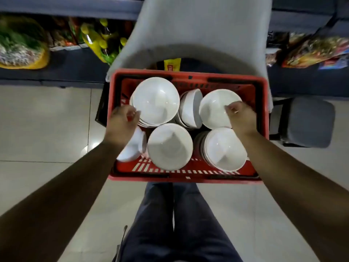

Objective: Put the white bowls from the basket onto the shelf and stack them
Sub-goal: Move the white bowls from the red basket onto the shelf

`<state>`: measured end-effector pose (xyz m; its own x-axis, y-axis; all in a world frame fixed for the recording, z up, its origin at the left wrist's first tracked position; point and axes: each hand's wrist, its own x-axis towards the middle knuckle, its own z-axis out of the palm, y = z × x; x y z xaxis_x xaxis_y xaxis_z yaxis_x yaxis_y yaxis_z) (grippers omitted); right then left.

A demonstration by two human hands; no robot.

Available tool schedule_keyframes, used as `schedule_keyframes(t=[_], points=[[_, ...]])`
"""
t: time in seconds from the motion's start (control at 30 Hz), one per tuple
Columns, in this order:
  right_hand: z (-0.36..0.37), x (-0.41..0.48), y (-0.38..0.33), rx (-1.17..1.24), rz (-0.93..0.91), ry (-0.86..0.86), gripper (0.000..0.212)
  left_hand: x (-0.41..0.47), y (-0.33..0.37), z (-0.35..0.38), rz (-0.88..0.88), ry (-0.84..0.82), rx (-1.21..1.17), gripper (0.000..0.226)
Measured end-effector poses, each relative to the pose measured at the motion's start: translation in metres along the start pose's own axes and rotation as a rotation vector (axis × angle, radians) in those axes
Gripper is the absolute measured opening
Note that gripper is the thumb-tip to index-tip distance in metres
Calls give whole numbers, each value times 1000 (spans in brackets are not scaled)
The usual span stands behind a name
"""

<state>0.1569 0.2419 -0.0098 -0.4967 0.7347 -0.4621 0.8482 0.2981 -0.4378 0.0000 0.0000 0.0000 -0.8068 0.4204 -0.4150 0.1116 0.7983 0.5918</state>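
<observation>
While the red basket [188, 179] sits packed with white bowls [170, 146], both hands are in it: the left hand [122, 121] curls its fingers onto the near rim of the far-left stack [155, 100], and the right hand [239, 115] pinches the rim of the far-right bowl [212, 110].

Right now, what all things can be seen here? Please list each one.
basket: one, red, on the chair
bowls: six groups, some stacked, white, in basket
chair: one, grey, under basket
stool: one, grey, right of basket
packets: many, mixed colours, on dark shelves left and right
floor: pale tiles
legs: two, dark trousers, bottom centre
left hand: grips far-left bowls' rim
right hand: pinches far-right bowl's rim
</observation>
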Motion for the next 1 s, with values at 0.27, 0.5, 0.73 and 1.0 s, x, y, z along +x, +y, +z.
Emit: schedule_keyframes(t=[0.27, 0.5, 0.73, 1.0], points=[[-10, 21, 10, 44, 85, 151, 43, 39, 13, 4, -48, 85, 235, 45], [-11, 28, 14, -163, -5, 107, 30, 57, 19, 2, -4, 35, 482, 41], [-21, 26, 19, -292, -208, 107, 28, 56, 27, -11, 63, 12, 685, 46], [-52, 18, -4, -114, -137, 121, 28, 50, 44, -17, 160, 88, 591, 44]])
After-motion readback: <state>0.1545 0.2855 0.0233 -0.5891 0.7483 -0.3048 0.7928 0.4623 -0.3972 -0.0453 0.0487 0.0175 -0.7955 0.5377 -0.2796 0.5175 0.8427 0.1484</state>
